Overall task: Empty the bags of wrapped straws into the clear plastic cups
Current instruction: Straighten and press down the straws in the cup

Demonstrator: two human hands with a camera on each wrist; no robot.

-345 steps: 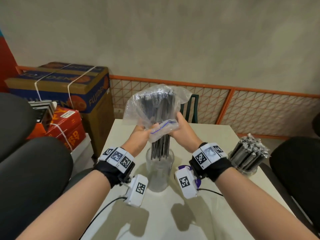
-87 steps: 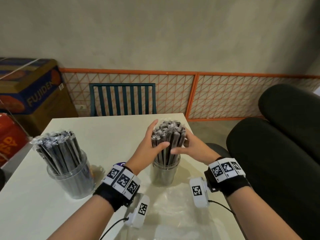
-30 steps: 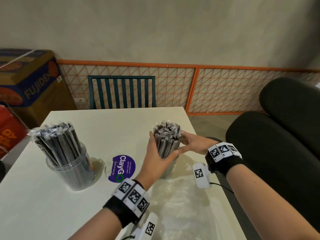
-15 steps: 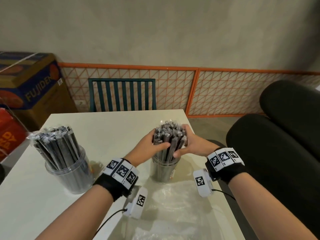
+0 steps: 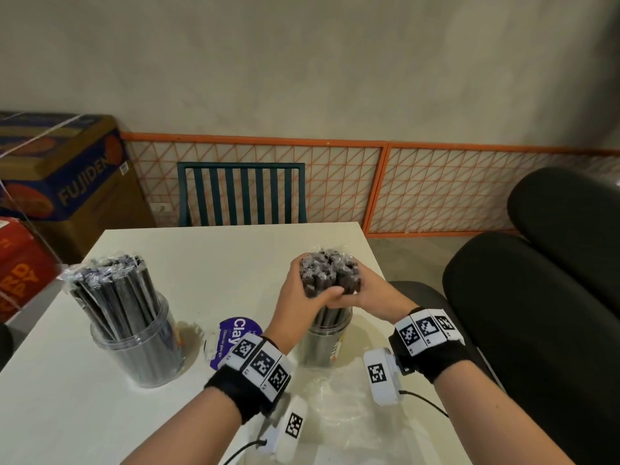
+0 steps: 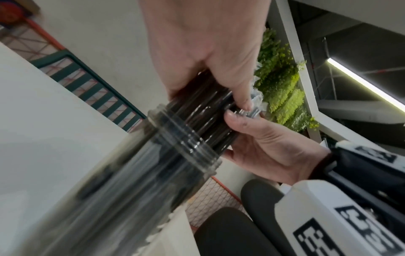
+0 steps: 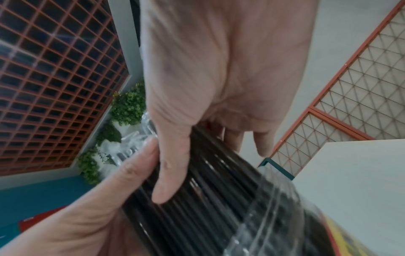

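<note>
A bundle of dark wrapped straws (image 5: 330,268) stands upright in a clear plastic cup (image 5: 323,342) near the table's right edge. My left hand (image 5: 295,293) and right hand (image 5: 370,293) wrap round the bundle from either side above the rim, thumbs meeting at the front. The left wrist view shows the same straws (image 6: 203,110) rising from the cup (image 6: 175,155). In the right wrist view my right hand's thumb lies across the straws (image 7: 208,199). A second clear cup (image 5: 134,350) at the left holds its own fanned straws (image 5: 110,286).
An empty clear bag (image 5: 339,414) lies flat on the white table (image 5: 218,263) in front of me. A purple round sticker (image 5: 235,337) sits between the cups. Black padded chairs (image 5: 536,313) stand close on the right, a teal chair (image 5: 241,193) behind, cartons (image 5: 67,182) at the left.
Both hands have closed in tighter round the top of the bundle, pulling the straws together. The cups have stayed where they were.
</note>
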